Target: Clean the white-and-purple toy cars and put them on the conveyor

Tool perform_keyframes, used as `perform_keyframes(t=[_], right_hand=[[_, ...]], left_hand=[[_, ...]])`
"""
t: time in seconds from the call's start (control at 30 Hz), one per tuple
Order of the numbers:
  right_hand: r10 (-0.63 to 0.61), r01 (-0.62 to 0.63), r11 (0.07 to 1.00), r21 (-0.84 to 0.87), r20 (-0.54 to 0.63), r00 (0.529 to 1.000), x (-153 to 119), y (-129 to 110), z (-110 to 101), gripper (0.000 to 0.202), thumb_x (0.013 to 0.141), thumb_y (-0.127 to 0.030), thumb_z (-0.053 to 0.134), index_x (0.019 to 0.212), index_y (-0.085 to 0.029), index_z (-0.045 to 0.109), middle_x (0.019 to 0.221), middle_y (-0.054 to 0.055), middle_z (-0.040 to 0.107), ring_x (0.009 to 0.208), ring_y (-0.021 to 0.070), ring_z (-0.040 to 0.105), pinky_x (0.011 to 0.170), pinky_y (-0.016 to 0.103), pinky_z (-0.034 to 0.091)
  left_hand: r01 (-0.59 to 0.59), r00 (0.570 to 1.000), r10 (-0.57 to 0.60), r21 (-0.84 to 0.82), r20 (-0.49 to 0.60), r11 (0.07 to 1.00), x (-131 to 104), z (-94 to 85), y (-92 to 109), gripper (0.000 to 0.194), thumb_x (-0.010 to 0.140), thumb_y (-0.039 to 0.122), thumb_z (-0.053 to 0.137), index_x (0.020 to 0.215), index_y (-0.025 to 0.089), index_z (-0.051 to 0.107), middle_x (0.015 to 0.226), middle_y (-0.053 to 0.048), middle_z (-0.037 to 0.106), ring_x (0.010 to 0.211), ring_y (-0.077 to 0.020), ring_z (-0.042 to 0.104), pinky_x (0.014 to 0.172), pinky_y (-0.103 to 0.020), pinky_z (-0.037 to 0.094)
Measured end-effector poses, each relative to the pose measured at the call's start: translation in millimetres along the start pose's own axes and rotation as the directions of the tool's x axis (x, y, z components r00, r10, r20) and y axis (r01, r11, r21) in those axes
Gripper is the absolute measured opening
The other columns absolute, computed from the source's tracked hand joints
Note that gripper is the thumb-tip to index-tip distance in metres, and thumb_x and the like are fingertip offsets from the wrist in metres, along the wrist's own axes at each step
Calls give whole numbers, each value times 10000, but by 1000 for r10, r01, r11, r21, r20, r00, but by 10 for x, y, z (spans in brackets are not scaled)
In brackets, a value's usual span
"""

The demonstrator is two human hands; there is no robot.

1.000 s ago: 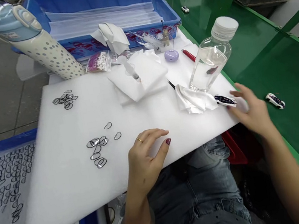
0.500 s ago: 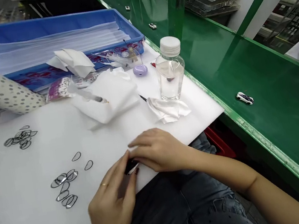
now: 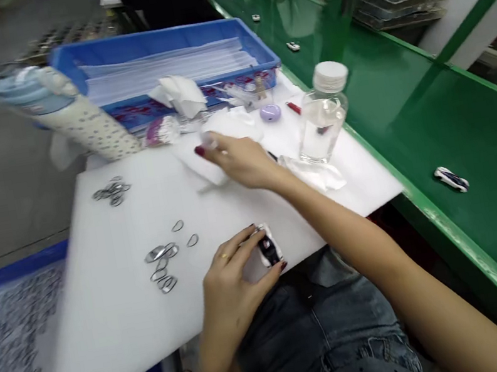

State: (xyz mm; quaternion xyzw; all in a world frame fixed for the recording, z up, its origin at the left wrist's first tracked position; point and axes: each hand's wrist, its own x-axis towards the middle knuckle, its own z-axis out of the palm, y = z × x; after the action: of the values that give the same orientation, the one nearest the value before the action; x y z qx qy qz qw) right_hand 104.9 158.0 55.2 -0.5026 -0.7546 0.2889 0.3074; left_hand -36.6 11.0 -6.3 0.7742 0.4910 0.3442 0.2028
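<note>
My left hand [image 3: 234, 283] grips a small white and black toy car [image 3: 268, 246] between thumb and fingers, near the front edge of the white work board [image 3: 122, 315]. Over a sheet of white paper [image 3: 200, 165], my right hand [image 3: 244, 158] is closed on a translucent syringe [image 3: 208, 140], mostly hidden and blurred by motion. Thin dark rings with clear middles [image 3: 162, 267] lie scattered to the left of the car. Another small pile of rings [image 3: 113, 191] sits farther back on the board.
A clear bottle with a white cap [image 3: 322, 113] stands by crumpled tissue [image 3: 315, 171]. Behind are a blue tray [image 3: 157, 39], a purple case [image 3: 270, 112] and a leaning dotted tumbler [image 3: 95, 126]. On the right, a green conveyor [image 3: 408, 115] carries a toy car [image 3: 451, 179].
My right hand has left the toy car and moved forward and left to the syringe on the paper. The left hand keeps the car, now more visible. The view has swung left.
</note>
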Motion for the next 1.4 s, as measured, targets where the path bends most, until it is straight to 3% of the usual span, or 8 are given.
perform_keyframes(t=[0.1, 0.17, 0.23, 0.3, 0.37, 0.47, 0.77, 1.4], right_hand=[[-152, 162, 914, 371, -57, 987, -326, -124, -90, 256, 965, -429, 540, 953, -198, 650, 944, 44, 693, 918, 197, 622, 830, 326, 473], [-201, 200, 747, 634, -71, 977, -590, -203, -116, 197, 915, -364, 610, 1026, -210, 660, 917, 28, 669, 867, 174, 606, 778, 311, 480], [-191, 159, 573, 804, -57, 980, -805, -254, -108, 188, 867, -377, 656, 961, -215, 668, 782, 2, 596, 719, 148, 545, 660, 290, 450], [-145, 96, 448, 889, -34, 989, -925, -275, -75, 381, 846, -568, 617, 728, -206, 604, 624, -23, 460, 566, 126, 421, 552, 285, 375], [-83, 64, 355, 933, -36, 996, -957, -268, -33, 616, 828, -763, 459, 547, -216, 423, 503, -48, 305, 466, 106, 284, 485, 283, 293], [-5, 76, 261, 962, -77, 997, -933, -237, 22, 680, 828, -816, 314, 490, -228, 258, 422, -64, 157, 405, 93, 155, 428, 276, 215], [26, 70, 251, 965, -79, 997, -932, -218, 92, 632, 809, -752, 389, 476, -233, 253, 405, -61, 160, 403, 91, 135, 413, 273, 196], [96, 213, 382, 899, -267, 959, -1013, -344, 179, 683, 856, -779, 347, 474, -218, 273, 403, -52, 156, 376, 91, 186, 408, 267, 184]], left_hand=[[136, 986, -143, -89, -81, 987, 80, 74, 86, 347, 755, 327, 798, 1084, 235, 740, 1118, -69, 739, 1015, -269, 685, 953, -448, 553], [197, 970, -216, -158, -114, 968, 128, 114, 114, 322, 744, 348, 819, 1039, 238, 757, 1057, -60, 754, 976, -262, 690, 918, -440, 561], [222, 957, -255, -215, -140, 951, 152, 134, 118, 318, 734, 372, 835, 1016, 238, 768, 1023, -56, 760, 957, -255, 688, 894, -429, 562], [231, 950, -274, -254, -150, 939, 153, 140, 109, 329, 724, 385, 844, 1010, 240, 774, 1013, -54, 761, 951, -251, 683, 877, -421, 559], [237, 947, -285, -280, -148, 930, 146, 139, 99, 348, 715, 395, 847, 1017, 239, 774, 1010, -54, 758, 953, -250, 677, 863, -419, 554], [238, 945, -292, -300, -147, 924, 141, 139, 90, 365, 720, 415, 836, 1030, 234, 770, 1016, -58, 753, 965, -251, 673, 869, -423, 546], [245, 941, -301, -302, -155, 921, 142, 154, 78, 396, 720, 489, 812, 1025, 239, 770, 1003, -62, 753, 953, -253, 676, 863, -433, 551], [261, 941, -303, -244, -152, 934, 159, 151, 114, 327, 720, 377, 848, 1013, 255, 768, 983, -40, 760, 913, -233, 680, 834, -424, 565]])
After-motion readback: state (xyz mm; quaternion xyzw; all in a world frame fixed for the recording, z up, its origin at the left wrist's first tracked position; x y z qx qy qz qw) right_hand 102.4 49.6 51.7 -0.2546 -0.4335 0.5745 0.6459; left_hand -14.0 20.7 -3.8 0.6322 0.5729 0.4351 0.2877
